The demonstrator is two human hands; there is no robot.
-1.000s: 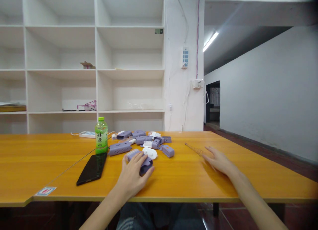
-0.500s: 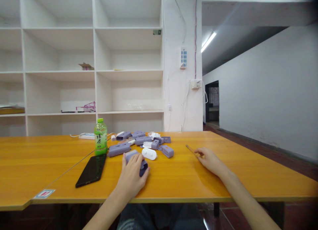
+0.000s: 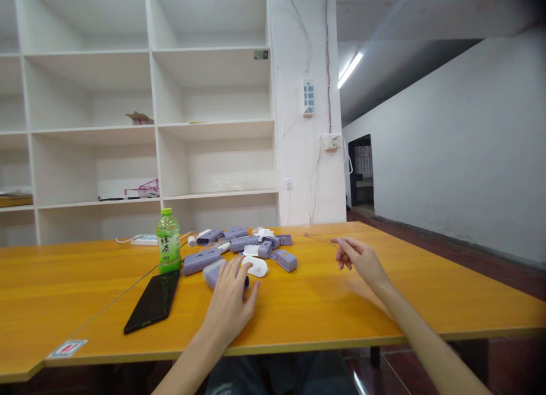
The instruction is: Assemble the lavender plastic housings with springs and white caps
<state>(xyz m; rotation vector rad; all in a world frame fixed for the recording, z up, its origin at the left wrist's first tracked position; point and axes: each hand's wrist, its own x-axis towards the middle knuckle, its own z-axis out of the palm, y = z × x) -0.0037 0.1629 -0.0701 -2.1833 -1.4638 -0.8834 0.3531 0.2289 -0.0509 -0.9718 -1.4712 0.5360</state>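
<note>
My left hand point(image 3: 228, 304) lies over a purple plastic housing point(image 3: 211, 274), its fingers spread and the thumb held away from the part. The fingers hide much of that housing; whether the fingertips touch it I cannot tell. A white oval piece point(image 3: 255, 266) lies just beyond the fingertips. Above the table to the right, my right hand point(image 3: 360, 263) pinches one end of a thin, copper-coloured coil spring point(image 3: 319, 237), which stretches out to the left. Past the left hand is a pile of purple housings, among them a perforated one point(image 3: 202, 261) and a small block point(image 3: 286, 260).
A green-capped tea bottle point(image 3: 169, 241) stands left of the pile, with a black phone point(image 3: 152, 302) in front of it. Behind the bottle lies a white power strip point(image 3: 144, 240). White shelves point(image 3: 217, 122) rise beyond the wooden table point(image 3: 324, 310).
My left hand has loosened its grip on the purple housing and its fingers have spread. My right hand has lifted a little with the spring. The view has shifted slightly.
</note>
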